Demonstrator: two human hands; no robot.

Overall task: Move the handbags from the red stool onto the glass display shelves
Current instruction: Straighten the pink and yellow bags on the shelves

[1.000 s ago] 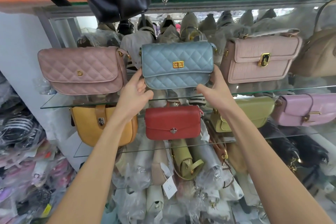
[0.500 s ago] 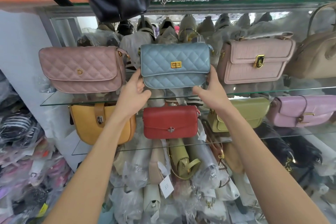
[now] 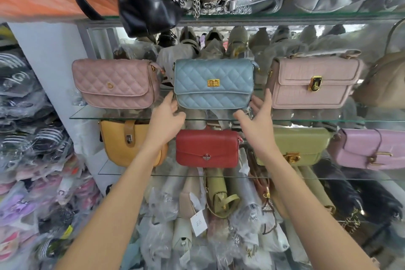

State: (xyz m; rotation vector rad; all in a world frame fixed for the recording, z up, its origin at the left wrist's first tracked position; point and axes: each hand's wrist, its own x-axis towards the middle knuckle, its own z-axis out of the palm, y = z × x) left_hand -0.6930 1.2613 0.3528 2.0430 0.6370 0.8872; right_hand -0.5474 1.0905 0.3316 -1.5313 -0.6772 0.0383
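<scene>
Bright, even light; soft focus, wide-angle edge bending.

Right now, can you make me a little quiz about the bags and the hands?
1. True or false: the blue bag stands between two pink bags.
2. Which bag sits right under the blue one? A yellow, B red, C green.
3. Fill in: the clasp on the blue bag is ____ coloured.

Key:
1. True. The quilted pink bag is on one side and the pale pink bag on the other, all on one glass shelf.
2. B. The red bag is below, between the yellow bag and the green bag.
3. Gold.

The left hand and right hand are at the blue bag's lower corners.
</scene>
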